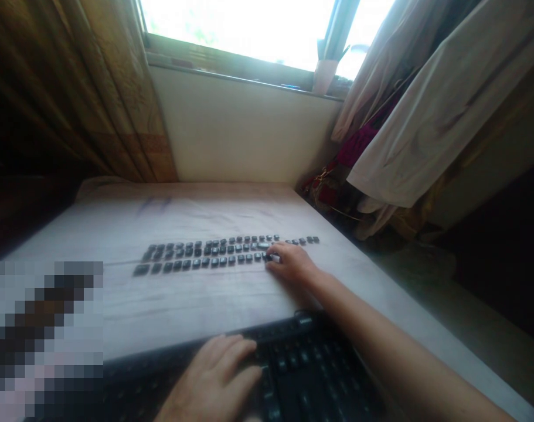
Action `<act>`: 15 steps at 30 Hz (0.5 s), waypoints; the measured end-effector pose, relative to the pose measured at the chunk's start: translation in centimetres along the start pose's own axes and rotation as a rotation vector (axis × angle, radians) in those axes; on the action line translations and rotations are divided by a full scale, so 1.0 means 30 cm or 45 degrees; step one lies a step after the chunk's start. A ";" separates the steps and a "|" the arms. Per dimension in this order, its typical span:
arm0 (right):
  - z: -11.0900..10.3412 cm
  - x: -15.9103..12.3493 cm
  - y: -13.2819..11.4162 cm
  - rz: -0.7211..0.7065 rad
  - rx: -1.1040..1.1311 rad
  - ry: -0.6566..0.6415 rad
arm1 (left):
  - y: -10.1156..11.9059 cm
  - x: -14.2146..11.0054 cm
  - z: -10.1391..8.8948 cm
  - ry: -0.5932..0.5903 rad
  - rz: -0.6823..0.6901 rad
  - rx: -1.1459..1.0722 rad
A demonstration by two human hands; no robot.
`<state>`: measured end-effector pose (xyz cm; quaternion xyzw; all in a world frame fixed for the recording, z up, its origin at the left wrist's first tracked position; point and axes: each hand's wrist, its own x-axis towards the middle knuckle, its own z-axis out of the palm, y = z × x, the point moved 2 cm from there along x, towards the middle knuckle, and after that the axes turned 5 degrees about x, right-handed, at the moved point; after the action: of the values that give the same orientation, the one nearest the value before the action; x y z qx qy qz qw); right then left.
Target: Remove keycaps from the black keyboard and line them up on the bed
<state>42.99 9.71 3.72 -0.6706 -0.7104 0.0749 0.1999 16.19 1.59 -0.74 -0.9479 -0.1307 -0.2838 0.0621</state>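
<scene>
A black keyboard (319,363) lies at the near edge of a white sheet-covered surface (183,305). My left hand (216,378) rests flat on the keyboard's left part, fingers stretched out and open. Farther off, several loose dark keycaps (205,253) are laid out in three rows on the sheet. My right hand (291,261) reaches to the right end of those rows, fingertips pinched around one keycap (269,257) in the front row.
A pale wall and a bright window (249,29) stand behind the surface. Brown curtains (95,88) hang at left. Pale cloth (438,111) and red items (359,143) hang at right. A floor strip (446,305) runs along the surface's right edge. A pixelated patch covers the lower left.
</scene>
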 end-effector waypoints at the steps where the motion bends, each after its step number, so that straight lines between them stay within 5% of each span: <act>1: 0.000 0.000 0.001 -0.001 -0.002 0.001 | 0.000 -0.002 0.000 -0.012 0.001 -0.006; 15: 0.006 -0.010 0.008 0.009 0.012 0.012 | 0.042 0.026 -0.084 -0.225 -0.194 -0.217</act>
<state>43.13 9.48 3.41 -0.6725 -0.7068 0.0756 0.2063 15.85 0.06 1.73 -0.9584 -0.1825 -0.2131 -0.0521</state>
